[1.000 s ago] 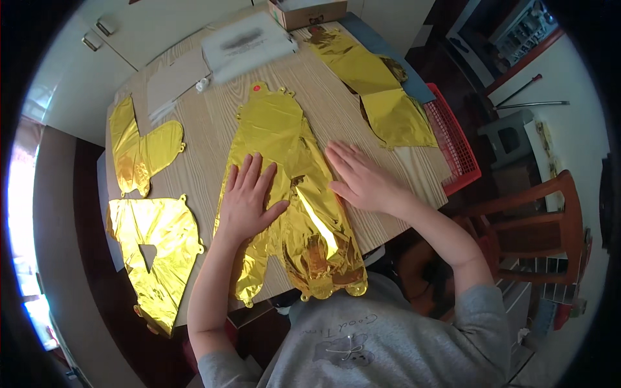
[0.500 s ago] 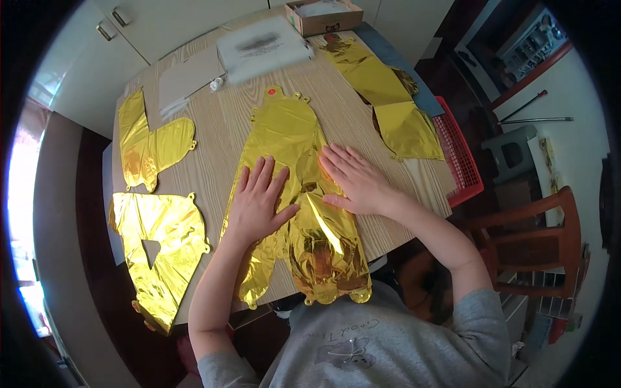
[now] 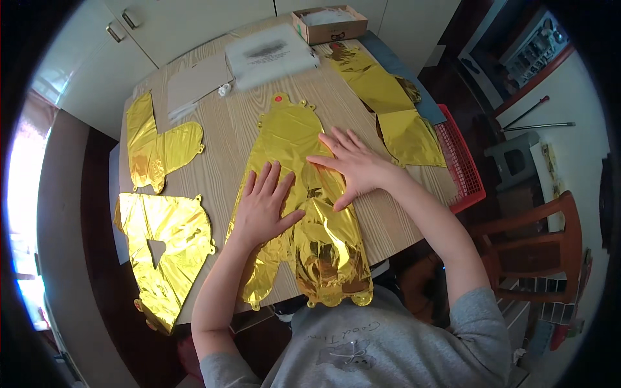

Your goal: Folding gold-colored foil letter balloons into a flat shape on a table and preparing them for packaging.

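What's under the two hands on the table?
Both the left hand and right hand lie flat on a deflated gold foil balloon, which rests on the wooden table. The foil beneath the palms is covered.

**Around the work: wooden table**

Wooden table [image 3: 213, 161]. Two flat gold foil shapes left of the pressing spot: upper one [image 3: 152, 145], lower one with a triangular hole [image 3: 165, 242]. Beyond it: white plastic packet [image 3: 268, 55], open cardboard box [image 3: 330, 22]. Right: more gold foil [image 3: 388, 107], red basket [image 3: 462, 168], wooden chair [image 3: 540, 249].
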Tool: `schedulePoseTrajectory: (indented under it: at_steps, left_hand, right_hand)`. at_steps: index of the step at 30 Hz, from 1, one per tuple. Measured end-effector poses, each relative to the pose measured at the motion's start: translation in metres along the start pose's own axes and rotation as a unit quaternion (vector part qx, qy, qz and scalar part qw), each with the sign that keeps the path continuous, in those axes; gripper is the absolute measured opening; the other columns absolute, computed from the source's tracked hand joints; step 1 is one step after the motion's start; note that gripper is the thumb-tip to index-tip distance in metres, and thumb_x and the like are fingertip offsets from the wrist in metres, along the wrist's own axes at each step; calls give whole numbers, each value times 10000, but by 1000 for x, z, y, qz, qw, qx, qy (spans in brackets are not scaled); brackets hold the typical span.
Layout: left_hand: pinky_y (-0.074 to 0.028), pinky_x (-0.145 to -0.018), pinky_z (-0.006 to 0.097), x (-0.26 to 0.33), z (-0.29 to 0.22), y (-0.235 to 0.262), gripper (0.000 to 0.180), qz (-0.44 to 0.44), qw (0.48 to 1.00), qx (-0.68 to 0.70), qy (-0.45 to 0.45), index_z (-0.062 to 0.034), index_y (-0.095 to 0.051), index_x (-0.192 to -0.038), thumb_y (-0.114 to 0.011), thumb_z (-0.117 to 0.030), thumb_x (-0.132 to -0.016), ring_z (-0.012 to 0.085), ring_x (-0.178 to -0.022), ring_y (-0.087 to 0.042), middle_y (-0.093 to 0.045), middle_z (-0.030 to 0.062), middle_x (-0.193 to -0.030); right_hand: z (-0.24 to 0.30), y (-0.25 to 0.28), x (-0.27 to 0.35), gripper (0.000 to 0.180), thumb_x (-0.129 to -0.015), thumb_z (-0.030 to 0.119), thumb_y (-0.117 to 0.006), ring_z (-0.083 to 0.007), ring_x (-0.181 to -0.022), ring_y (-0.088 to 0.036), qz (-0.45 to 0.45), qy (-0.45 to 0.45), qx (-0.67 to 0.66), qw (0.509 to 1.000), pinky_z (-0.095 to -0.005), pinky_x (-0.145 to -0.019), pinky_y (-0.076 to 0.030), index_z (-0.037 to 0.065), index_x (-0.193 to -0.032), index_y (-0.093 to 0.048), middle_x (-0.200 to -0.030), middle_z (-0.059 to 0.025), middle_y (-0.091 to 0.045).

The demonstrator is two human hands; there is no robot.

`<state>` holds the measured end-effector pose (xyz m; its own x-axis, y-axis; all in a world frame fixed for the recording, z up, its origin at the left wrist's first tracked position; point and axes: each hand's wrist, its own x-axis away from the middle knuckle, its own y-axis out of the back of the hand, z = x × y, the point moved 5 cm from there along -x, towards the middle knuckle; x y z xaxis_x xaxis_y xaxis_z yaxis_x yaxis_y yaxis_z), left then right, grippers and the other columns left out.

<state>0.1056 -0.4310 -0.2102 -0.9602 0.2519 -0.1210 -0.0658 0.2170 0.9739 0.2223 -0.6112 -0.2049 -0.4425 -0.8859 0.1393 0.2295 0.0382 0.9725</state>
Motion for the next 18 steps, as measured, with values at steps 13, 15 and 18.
schedulePoseTrajectory:
  at_steps: [13,15,18]
  left_hand:
    - [-180,-1162,569,1,-23,11,643,-4,991,42,-126,-129,-508,-1389,-628,-476,-860,363,-1423,-311,-400,142,-1500]
    - [-189,-1158,577,2,-36,6,581,45,978,68,-190,-156,-545,-1359,-632,-451,-865,342,-1415,-336,-428,90,-1492]
    - [-257,-1133,580,5,-46,1,504,54,968,80,-234,-240,-580,-1316,-633,-461,-865,316,-1369,-402,-479,50,-1444]
  right_hand:
    - [-1,-5,0,1261,-534,734,-761,-429,-1478,-15,-5,-12,7,1000,-548,-1197,-18,244,-1553,-202,-1605,-207,-88]
    - [0,-4,0,1268,-526,714,-780,-424,-1479,-22,-5,-16,7,1000,-542,-1200,-26,245,-1553,-202,-1606,-204,-85]
    - [0,-4,1,1275,-525,706,-786,-404,-1484,-23,-10,-17,9,1000,-544,-1199,-30,229,-1553,-201,-1608,-193,-92]
